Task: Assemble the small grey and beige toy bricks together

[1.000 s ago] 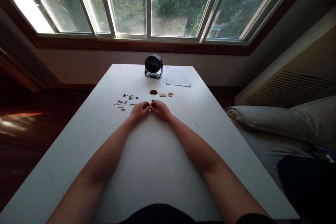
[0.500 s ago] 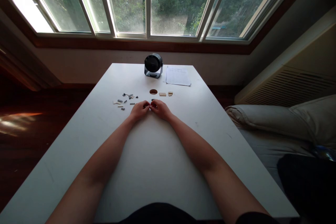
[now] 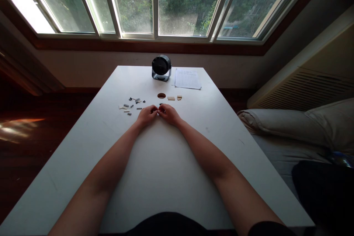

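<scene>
My left hand [image 3: 148, 115] and my right hand [image 3: 168, 114] meet near the middle of the white table [image 3: 166, 169], fingers curled and fingertips pinched together. Between them is something small; only a bit of white and dark shows past the fingers, and its kind is hidden. Left of my left hand lie several small grey, black and white building-brick pieces, among them a dark grey bar-shaped piece [image 3: 139, 108] nearest to it. Beyond my right hand sit tan studded pieces [image 3: 171, 98] in a row, with a smaller tan group [image 3: 179, 97] to their right.
A round hole [image 3: 161, 96] is cut in the table just past my hands. Farther back stand a small black fan [image 3: 161, 68] on a bracket and printed paper sheets [image 3: 188, 79]. A sofa cushion [image 3: 276, 120] lies to the right, and a window [image 3: 190, 3] rises behind the table.
The whole view has shifted up very slightly. Both hands stay together in the same spot with nearly the same grip, and the loose pieces lie as before.
</scene>
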`<state>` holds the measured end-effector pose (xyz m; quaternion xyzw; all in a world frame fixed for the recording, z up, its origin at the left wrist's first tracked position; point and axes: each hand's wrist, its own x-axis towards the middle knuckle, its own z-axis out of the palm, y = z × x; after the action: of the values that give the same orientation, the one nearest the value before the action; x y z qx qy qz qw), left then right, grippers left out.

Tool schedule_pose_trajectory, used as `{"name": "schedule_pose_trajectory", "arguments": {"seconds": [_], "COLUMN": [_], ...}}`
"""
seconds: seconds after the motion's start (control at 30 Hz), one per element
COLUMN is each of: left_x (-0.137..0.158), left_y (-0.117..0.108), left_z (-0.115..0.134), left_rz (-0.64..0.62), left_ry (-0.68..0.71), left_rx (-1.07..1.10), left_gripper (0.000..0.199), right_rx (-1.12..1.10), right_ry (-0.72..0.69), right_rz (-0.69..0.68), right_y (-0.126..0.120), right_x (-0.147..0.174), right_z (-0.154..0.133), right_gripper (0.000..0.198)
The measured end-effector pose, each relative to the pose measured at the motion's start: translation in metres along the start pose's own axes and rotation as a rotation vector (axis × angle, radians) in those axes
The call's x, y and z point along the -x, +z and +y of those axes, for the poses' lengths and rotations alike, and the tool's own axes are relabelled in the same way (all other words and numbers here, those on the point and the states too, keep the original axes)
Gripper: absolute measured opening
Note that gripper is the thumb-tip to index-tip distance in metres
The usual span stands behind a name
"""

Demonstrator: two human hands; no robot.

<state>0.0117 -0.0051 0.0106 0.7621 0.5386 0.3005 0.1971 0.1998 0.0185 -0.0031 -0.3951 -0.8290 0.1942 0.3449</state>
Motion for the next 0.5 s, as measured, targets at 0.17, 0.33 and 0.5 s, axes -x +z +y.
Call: {"name": "schedule_pose_trajectory", "arguments": {"seconds": [0.17, 0.33, 0.5], "left_x": [-0.0004, -0.0005, -0.0005], "left_y": [0.0008, 0.0021, 0.0016], "left_z": [-0.0004, -0.0018, -0.0018], "left_rz": [0.008, 0.009, 0.007], "left_ry": [-0.004, -0.006, -0.002], "left_rx": [-0.015, -0.018, -0.015], "left_gripper": [0.022, 0.022, 0.022], "right_rx": [0.007, 0.006, 0.005], "right_ry": [-0.005, 0.001, 0.016], "right_rz": [0.005, 0.008, 0.0], "right_y": [0.0006, 0.0018, 0.0016], "right_x": [-0.0005, -0.0005, -0.0001], "right_z": [0.0008, 0.0013, 0.0003], "right_gripper": [0.005, 0.005, 0.006]}}
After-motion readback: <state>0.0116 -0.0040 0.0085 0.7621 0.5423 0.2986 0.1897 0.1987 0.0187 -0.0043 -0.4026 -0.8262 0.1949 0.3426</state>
